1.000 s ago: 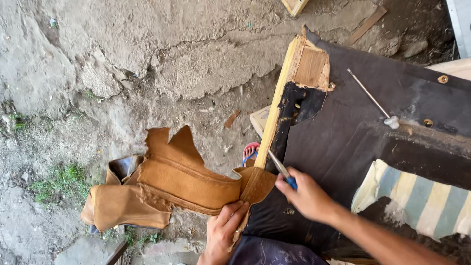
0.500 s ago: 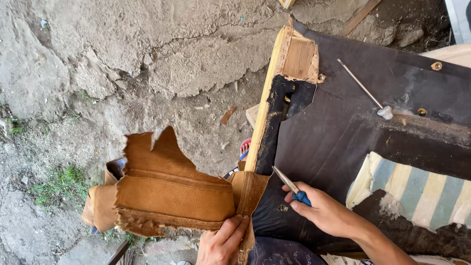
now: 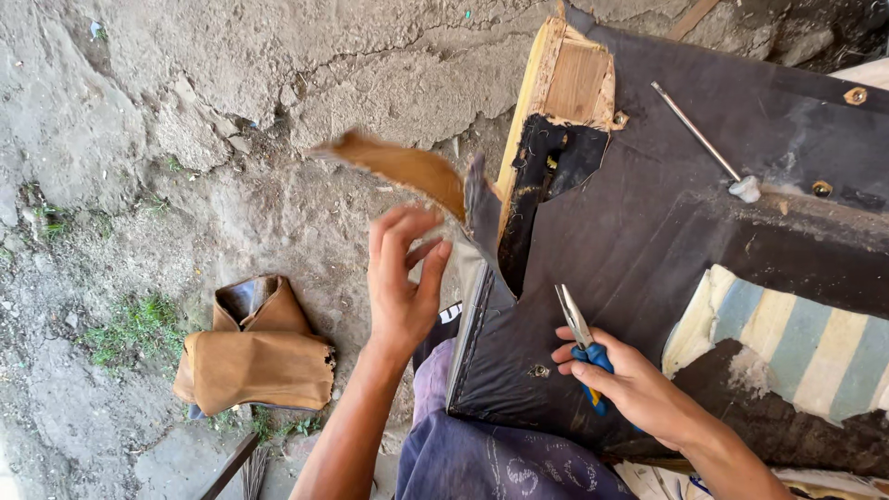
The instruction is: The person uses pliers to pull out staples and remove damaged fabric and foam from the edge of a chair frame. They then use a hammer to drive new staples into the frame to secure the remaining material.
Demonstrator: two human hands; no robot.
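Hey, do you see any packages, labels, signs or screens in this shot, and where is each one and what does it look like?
No packages, signs or screens show.
Trousers: bottom centre, purple cloth with pale printed marks, the only lettering-like thing in view.
Left hand: centre, open fingers at a tan scrap, no label on it.
Right hand: lower right, holds blue-handled pliers, no label visible.
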